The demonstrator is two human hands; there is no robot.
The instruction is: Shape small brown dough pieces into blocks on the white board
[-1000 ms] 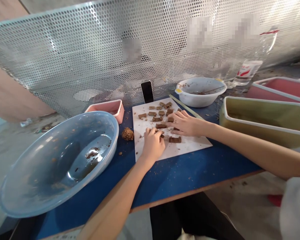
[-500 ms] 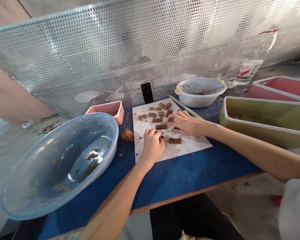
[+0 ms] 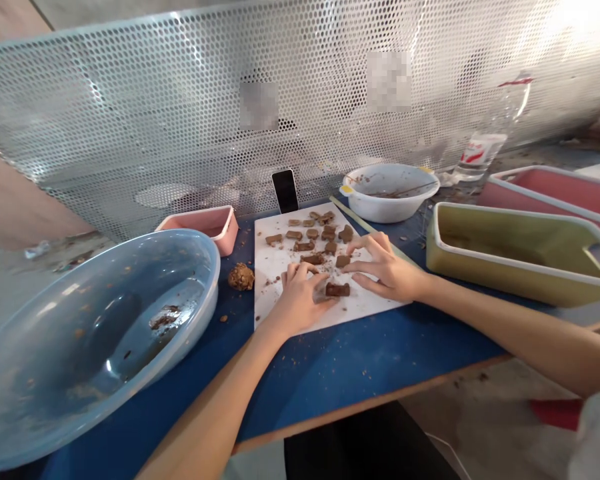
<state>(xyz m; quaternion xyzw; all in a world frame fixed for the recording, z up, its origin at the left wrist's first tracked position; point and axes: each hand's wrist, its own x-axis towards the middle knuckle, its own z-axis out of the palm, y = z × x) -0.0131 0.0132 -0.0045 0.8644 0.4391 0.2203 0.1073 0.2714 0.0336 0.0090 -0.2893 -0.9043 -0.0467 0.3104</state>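
Observation:
Both my hands rest on a white cutting board [image 3: 370, 303] on the blue table [image 3: 330, 367]. My left hand [image 3: 300, 297] is curled, fingers bent down on the board beside a brown dough piece [image 3: 337, 289]. My right hand [image 3: 385, 267] lies with fingers spread and bent, fingertips touching a small brown piece [image 3: 343, 261]. Several more small brown shaped pieces [image 3: 310, 235] lie in rows on the board's far half. Whether either hand grips a piece is unclear.
A big blue basin [image 3: 95, 333] with brown residue sits at the left. A brown dough ball [image 3: 241, 276], a pink box [image 3: 205, 223], a phone [image 3: 285, 191], a white bowl [image 3: 387, 193], a yellow-green tray [image 3: 520, 257], a red tray [image 3: 555, 190] and a perforated metal screen [image 3: 180, 113] surround the board.
My right hand has drawn back toward me from the rows of pieces. My left hand has shifted slightly right, next to the near piece. The camera view has moved a little.

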